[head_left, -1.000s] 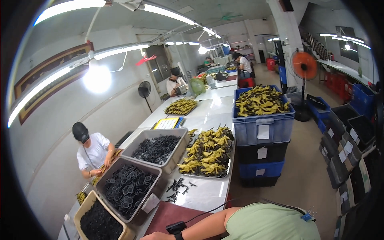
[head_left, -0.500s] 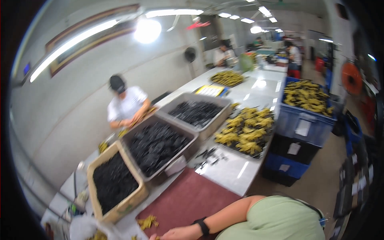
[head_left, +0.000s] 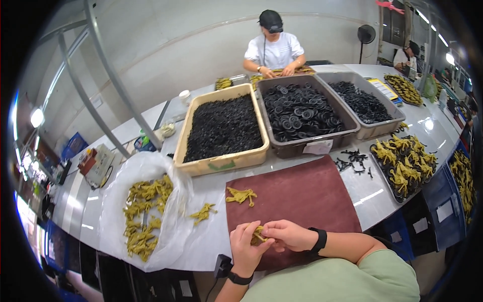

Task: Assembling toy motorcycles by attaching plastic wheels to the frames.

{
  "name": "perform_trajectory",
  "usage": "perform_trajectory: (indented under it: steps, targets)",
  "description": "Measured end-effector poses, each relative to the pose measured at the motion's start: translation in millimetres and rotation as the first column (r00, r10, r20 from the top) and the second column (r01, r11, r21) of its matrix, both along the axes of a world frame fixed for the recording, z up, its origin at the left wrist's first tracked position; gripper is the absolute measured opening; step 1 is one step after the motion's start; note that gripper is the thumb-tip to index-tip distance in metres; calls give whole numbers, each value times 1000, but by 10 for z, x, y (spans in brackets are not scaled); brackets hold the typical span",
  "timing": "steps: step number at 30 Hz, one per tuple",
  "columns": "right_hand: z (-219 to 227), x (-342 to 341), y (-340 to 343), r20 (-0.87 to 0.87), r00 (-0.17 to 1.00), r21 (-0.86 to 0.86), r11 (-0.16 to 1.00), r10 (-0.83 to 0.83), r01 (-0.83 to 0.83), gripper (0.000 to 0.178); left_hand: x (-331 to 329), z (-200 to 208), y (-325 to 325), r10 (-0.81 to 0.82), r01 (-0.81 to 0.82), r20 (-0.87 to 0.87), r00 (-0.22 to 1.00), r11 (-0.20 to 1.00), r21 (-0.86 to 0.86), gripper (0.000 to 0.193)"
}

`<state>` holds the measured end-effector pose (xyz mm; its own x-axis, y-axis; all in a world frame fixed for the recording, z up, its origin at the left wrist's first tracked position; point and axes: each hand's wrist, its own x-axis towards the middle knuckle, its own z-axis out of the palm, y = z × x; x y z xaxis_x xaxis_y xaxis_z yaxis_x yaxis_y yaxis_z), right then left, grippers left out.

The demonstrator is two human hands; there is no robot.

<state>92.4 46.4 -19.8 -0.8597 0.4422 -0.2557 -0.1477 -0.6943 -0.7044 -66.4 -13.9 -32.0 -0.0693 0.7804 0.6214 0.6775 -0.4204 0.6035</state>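
Note:
Over the near edge of a dark red mat (head_left: 302,189), both my hands are closed around a small olive-yellow molded figure (head_left: 258,235). My left hand (head_left: 245,246) grips it from the left between thumb and fingers. From the other side my right hand (head_left: 289,235) pinches at it with thumb and forefinger; whether a smaller part sits between those fingertips is hidden. Another yellow figure (head_left: 241,196) lies on the mat's left side. One more loose figure (head_left: 204,213) rests on the white table, beside a clear plastic bag (head_left: 113,221) holding many like it.
Beyond the mat stand a cream tub (head_left: 264,151) of small black pieces, a brown tub (head_left: 347,137) of black discs and a grey tub (head_left: 392,123) of black parts. A tray of figures (head_left: 405,163) lies right. Across the table works a person (head_left: 276,53).
The view has swung left and down, bringing the plastic bag and both my hands into sight. Before, only my right arm and part of its hand showed at the lower edge.

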Motion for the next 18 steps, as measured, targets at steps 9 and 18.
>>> perform_trajectory:
  steps: [9, 18]
  targets:
    - [219, -114, -17, 210, 978, 177, 983, 13, -51, 16, 58, -117, -15, 17, -34, 275, 961, 998, 58, 49]
    - [241, -5, 41, 274, 946, 103, 984, -171, 148, 9, -300, -24, 103, 263, -459, 730, 631, 885, 79, 40]
